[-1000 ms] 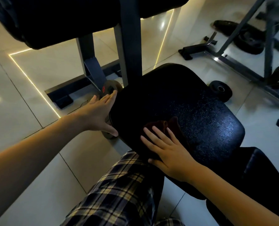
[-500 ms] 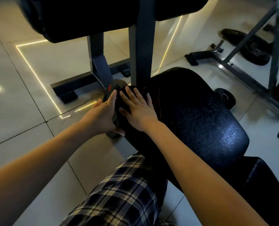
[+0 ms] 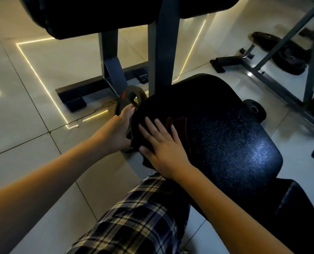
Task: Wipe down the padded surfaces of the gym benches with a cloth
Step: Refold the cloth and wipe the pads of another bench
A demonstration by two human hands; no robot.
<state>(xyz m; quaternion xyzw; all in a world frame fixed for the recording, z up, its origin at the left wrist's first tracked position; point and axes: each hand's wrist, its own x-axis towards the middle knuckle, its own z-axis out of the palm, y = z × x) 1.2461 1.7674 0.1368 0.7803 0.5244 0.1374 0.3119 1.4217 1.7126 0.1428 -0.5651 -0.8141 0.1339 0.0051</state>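
Wiping stroke in hand: right hand [image 3: 164, 145], fingers straight and spread, presses a dark reddish cloth [image 3: 178, 123] flat on the black textured padded seat [image 3: 235, 143], frame centre; left hand [image 3: 118, 131], fingers extended, braces its left edge. Next, probably: sweep rightward under even pressure

Plaid legwear [image 3: 134, 217], navy w/ cream checks; L forearm [image 3: 51, 180], R forearm [image 3: 225, 208] bare.

Grained glossy seat pad [image 3: 225, 143] (cloth [image 3: 178, 123] matt)
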